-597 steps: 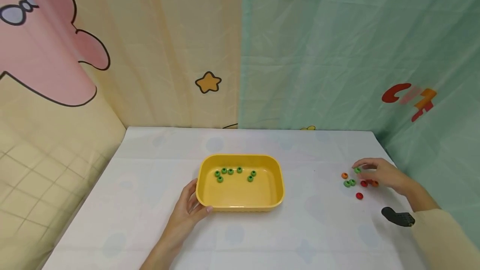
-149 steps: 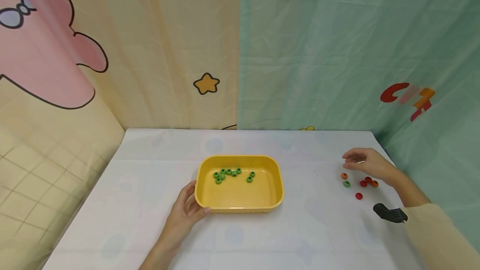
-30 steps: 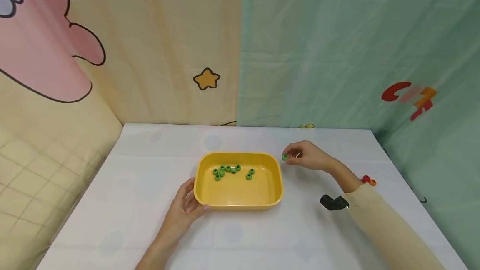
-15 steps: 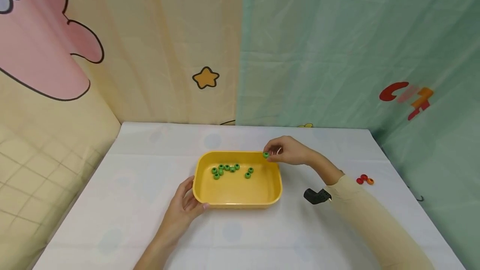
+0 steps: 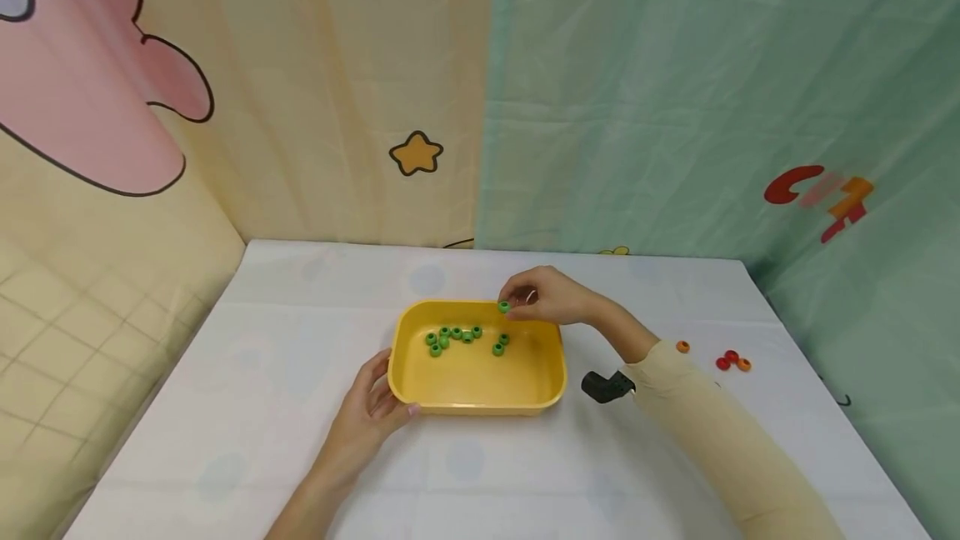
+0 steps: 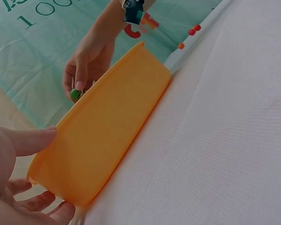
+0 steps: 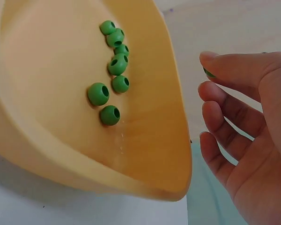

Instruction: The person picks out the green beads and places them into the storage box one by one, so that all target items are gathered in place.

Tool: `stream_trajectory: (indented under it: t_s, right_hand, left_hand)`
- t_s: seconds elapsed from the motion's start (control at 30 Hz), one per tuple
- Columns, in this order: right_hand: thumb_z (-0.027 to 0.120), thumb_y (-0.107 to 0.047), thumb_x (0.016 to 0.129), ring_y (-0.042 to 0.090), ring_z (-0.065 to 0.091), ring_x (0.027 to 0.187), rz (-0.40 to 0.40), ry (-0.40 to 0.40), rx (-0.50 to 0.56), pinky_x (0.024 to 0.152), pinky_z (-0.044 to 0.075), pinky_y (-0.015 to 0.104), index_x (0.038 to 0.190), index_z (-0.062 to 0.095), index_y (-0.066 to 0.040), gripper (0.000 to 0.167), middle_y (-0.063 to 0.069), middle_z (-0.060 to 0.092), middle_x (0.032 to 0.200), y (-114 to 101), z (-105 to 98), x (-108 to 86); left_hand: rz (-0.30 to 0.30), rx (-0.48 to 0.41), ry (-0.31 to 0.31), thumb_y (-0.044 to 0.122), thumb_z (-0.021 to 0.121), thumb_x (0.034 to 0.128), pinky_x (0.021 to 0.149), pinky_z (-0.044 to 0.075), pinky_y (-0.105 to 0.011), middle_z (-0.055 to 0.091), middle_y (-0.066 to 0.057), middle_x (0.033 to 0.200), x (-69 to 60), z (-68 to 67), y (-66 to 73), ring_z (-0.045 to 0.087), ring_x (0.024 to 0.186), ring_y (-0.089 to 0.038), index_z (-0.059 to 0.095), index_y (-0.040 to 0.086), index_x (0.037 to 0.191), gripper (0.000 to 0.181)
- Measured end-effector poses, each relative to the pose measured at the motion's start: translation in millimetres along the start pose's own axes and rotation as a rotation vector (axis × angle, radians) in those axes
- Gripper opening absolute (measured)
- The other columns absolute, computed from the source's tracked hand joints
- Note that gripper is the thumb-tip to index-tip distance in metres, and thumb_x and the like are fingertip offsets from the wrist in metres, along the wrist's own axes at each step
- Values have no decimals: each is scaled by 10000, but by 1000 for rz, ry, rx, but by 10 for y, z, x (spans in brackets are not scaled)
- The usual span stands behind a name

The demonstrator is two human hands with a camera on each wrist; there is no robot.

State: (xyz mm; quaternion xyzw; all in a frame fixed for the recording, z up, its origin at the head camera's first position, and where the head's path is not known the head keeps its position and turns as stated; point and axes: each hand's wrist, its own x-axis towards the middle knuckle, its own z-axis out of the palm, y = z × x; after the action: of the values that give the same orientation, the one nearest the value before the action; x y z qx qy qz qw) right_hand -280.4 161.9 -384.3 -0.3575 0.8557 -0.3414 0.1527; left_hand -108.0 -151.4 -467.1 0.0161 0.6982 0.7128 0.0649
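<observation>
A yellow tray (image 5: 483,382) stands mid-table with several green beads (image 5: 467,337) lying loose in it, mostly toward its back half. My left hand (image 5: 367,411) grips the tray's left front corner; in the left wrist view its thumb (image 6: 35,141) lies at the rim and the fingers bend against the wall. Over the tray's back rim, my right hand (image 5: 553,296) pinches one green bead (image 5: 504,307) between thumb and fingertips. The thumb nearly covers that bead in the right wrist view, where the other fingers are bent and hold nothing.
Two red beads (image 5: 731,355) and an orange bead (image 5: 744,365) lie close together at the table's right. Another orange bead (image 5: 682,347) sits nearer the right sleeve (image 5: 712,432). A black wrist device (image 5: 607,387) juts from that sleeve. Printed curtains (image 5: 637,107) hang behind the white-covered table (image 5: 300,340).
My right hand has carried a green bead leftward from the right-hand group to above the tray's back rim. More green beads lie in the tray than at first. The left hand stays at the tray.
</observation>
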Motion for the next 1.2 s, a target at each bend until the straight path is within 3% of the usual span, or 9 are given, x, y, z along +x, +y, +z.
stream_trajectory:
  t_s: [0.23, 0.43, 0.93, 1.2]
  right_hand:
    - [772, -127, 947, 162, 602, 857, -48, -24, -27, 840, 593, 291, 1062, 755, -90, 122, -55, 675, 903, -70, 64, 135]
    - [775, -165, 952, 162, 605, 869, -52, -26, -42, 844, 591, 293, 1119, 745, -29, 218, -49, 679, 924, -97, 89, 178]
    - [784, -167, 946, 173, 613, 871, 33, 17, -42, 851, 587, 313, 1106, 753, -46, 203, -48, 680, 920, -11, 35, 27]
    - [773, -155, 950, 177, 623, 890, 40, 46, -27, 876, 581, 357, 1125, 743, -24, 221, -42, 689, 953, 78, -5, -110]
  left_hand:
    - [2, 3, 3, 25, 791, 902, 1077, 448, -238, 289, -139, 1630, -25, -17, -5, 366, 1465, -373, 273, 124, 1604, 878]
    - [-9, 2, 10, 31, 799, 898, 1079, 448, -248, 288, -143, 1631, -53, -8, -5, 365, 1465, -376, 271, 125, 1604, 886]
    - [-4, 2, 4, 33, 796, 900, 1098, 431, -267, 288, -141, 1633, -43, -6, 3, 357, 1471, -373, 278, 123, 1599, 875]
    - [-36, 6, 14, 56, 813, 893, 1089, 444, -275, 293, -133, 1630, -41, -15, 8, 363, 1470, -364, 286, 148, 1597, 884]
